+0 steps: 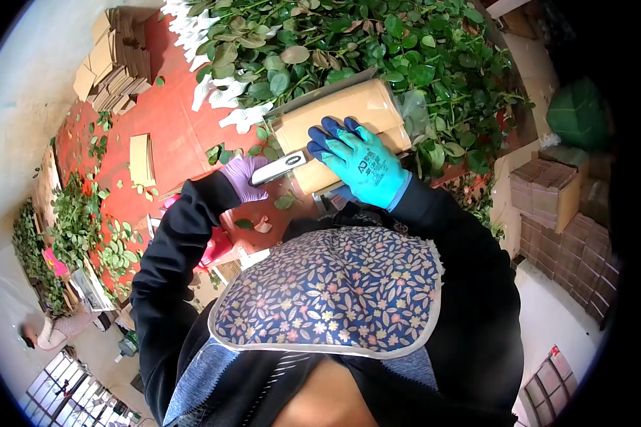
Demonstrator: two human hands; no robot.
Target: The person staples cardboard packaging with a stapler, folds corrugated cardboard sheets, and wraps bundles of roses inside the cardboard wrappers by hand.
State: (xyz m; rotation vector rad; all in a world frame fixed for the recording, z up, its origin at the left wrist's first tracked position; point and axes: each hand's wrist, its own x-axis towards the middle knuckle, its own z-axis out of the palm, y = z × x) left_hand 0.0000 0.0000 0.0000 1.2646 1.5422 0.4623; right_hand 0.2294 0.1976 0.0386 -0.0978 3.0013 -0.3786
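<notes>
My left hand [243, 179], in a purple glove, is closed around a white and black stapler [279, 167]. The stapler's front end sits at the left edge of a folded piece of brown cardboard [349, 107]. My right hand [367, 165], in a teal glove with navy fingertips, lies over the cardboard and holds it, its fingers bent across the top. A dark blue patch below the palm may be the thumb at the near edge. Clear plastic film [414, 117] sticks out at the cardboard's right end. What lies inside the fold is hidden.
Leafy green stems [434, 50] are heaped at the far side of the red table [185, 107], beside white netting [224, 92]. Stacked cardboard pieces [117, 67] stand at the far left. One flat cardboard piece [142, 160] lies nearer. Bundled brown boxes [545, 192] are piled at right.
</notes>
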